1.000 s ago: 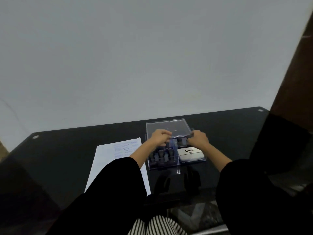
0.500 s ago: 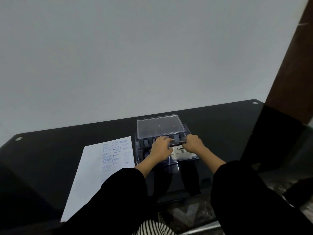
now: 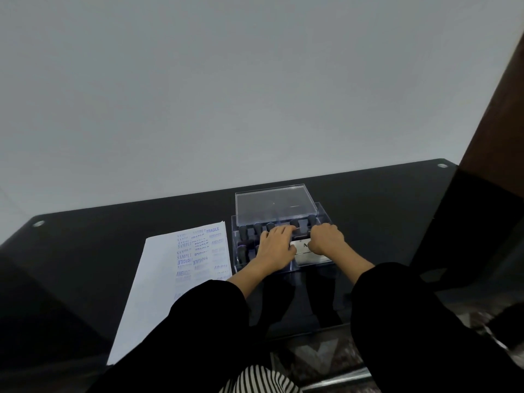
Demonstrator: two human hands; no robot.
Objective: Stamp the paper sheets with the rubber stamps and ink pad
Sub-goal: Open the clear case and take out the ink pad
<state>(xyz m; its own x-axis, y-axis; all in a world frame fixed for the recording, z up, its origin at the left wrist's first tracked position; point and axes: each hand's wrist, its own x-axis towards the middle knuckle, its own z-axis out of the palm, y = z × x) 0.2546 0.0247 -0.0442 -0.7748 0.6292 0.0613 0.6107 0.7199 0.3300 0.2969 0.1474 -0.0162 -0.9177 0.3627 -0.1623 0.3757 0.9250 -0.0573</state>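
Compared with one second ago, both hands have come nearer to the person and lower onto the clear box (image 3: 237, 269). The left hand (image 3: 276, 245) now lies flat over the rubber stamps (image 3: 243, 231) instead of reaching to the far row. The right hand (image 3: 326, 241) now covers the far part of the ink pad (image 3: 312, 258), so its label is half hidden.

The left fingers (image 3: 286, 230) are stretched forward and only a little bent, with their tips at the far row of stamps. I cannot tell if they pinch one. The right fingers are curled under the palm, and what they hold, if anything, is hidden.

The stamps stand in their slots in the left part of the box and the ink pad lies in the right part. The lid (image 3: 273, 205) rests behind, on the far edge. The paper sheet (image 3: 158, 279) lies just left of the box on the dark table (image 3: 85, 239), with many blue prints in its far half and the near half blank.

I judge that the person is choosing or putting back a stamp, and no stamping is going on at this moment.
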